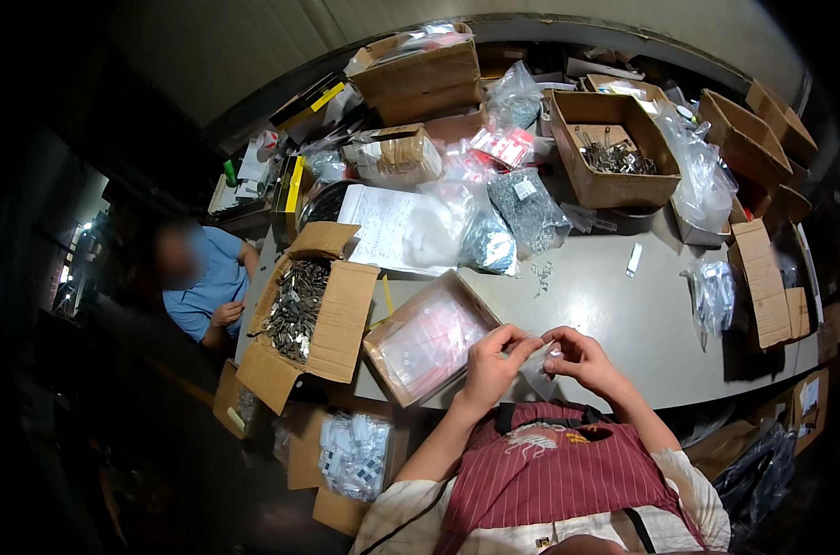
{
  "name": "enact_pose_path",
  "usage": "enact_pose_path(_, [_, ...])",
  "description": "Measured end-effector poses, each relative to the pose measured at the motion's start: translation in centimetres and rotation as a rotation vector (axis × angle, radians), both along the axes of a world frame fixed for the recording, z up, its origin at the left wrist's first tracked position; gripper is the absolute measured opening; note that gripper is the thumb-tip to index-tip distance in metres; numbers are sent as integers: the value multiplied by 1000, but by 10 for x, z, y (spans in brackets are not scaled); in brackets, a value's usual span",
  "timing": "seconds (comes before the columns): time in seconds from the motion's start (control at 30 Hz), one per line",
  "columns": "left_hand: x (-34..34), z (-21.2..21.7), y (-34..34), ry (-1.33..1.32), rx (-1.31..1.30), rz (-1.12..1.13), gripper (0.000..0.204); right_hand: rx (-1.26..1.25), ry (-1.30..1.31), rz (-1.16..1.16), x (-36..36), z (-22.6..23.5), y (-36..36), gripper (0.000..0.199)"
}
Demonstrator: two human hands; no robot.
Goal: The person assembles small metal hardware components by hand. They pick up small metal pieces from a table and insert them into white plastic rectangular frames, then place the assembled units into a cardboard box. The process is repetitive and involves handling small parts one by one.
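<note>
Close in front of my body, both hands meet over the table's near edge. A small clear plastic bag [537,377] hangs between them. My left hand [494,366] pinches its upper edge with thumb and forefinger. On the other side my right hand [585,363] grips the bag with bent fingers; whether something small is also in those fingers I cannot make out. Just left of my left hand lies a shallow cardboard box [379,363] with flat clear bags [438,335] with red edging in it.
An open carton of small metal parts [295,310] stands at the left, another box of metal pieces [614,190] at the back. Bags of small hardware [528,211] and loose bits [542,277] lie mid-table. Packed bags [353,453] fill a carton below left. A person in blue [203,277] is at the left.
</note>
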State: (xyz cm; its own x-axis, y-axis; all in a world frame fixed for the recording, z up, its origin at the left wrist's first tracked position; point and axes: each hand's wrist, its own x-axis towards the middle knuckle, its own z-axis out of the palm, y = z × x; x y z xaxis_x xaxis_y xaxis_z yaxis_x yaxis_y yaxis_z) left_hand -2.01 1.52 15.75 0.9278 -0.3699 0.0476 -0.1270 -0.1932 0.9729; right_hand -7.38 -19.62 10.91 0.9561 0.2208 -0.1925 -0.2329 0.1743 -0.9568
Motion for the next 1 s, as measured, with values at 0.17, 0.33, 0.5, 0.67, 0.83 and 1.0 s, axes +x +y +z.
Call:
enact_pose_path(0.17, [1,-32,-19,-323,121,-40,17,-574,-481,-197,6,1,-16,47])
enact_pose_path(0.33, [1,-51,-26,-438,215,-62,27,-752,-784,-1,9,41,-18,47])
enact_pose_path(0.5, [3,-52,-24,-512,294,-50,28,-846,-642,216,9,17,-27,53])
enact_pose_path(0.67, [6,-44,-20,-733,459,-28,52,-931,-594,375,5,18,-24,67])
enact_pose_path(0.83, [13,-102,-22,-556,459,-99,37,-681,-481,233,34,-25,-35,51])
enact_pose_path(1.0, [0,-108,-35,-396,371,-115,31,-977,-359,-207,104,-85,-58,37])
